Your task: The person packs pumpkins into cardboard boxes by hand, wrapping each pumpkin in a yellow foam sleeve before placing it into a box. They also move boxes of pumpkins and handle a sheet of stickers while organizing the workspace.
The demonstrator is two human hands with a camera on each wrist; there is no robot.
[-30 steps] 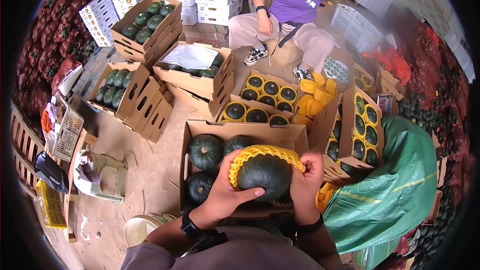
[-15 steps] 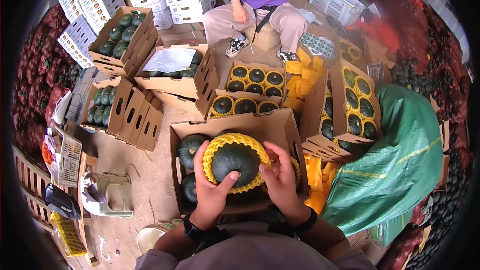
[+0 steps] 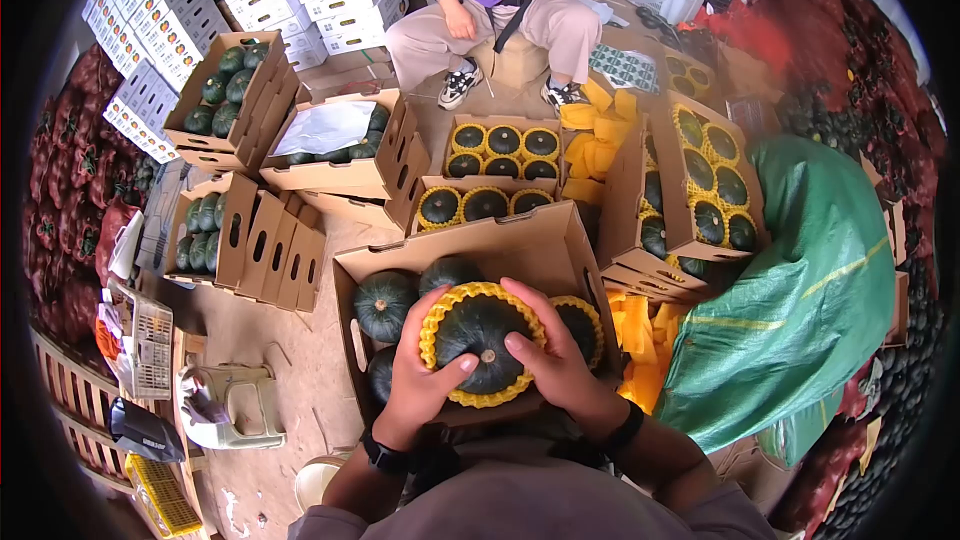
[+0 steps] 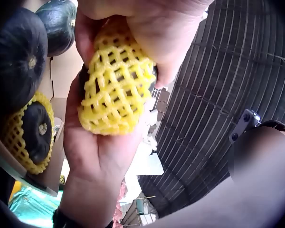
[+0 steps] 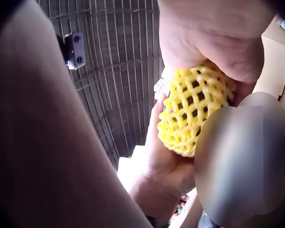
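A dark green pumpkin point(image 3: 485, 335) is held between both hands, stem end facing up, over an open cardboard box point(image 3: 545, 255). Yellow foam netting point(image 4: 116, 90) wraps its sides, and its top shows through the opening. The left hand point(image 3: 418, 380) grips the left side, thumb on top near the stem. On the opposite side the right hand point(image 3: 562, 365) grips it the same way, fingers curved round the netting. Inside the box lie bare pumpkins point(image 3: 385, 306) at left and a netted pumpkin point(image 3: 577, 325) at right. The held pumpkin's underside is hidden in the head view.
Beyond the box are cartons of netted pumpkins point(image 3: 487, 205), and more cartons point(image 3: 700, 235) lean at right beside a green sack point(image 3: 800, 290). Yellow foam nets point(image 3: 640, 340) lie loose between them. A person point(image 3: 500, 10) sits opposite. A plastic stool point(image 3: 235, 405) stands at left.
The netting, earlier bunched along the pumpkin's far side, now encircles it. The right hand has moved from pulling at the net's edge to gripping the side. The head view has shifted.
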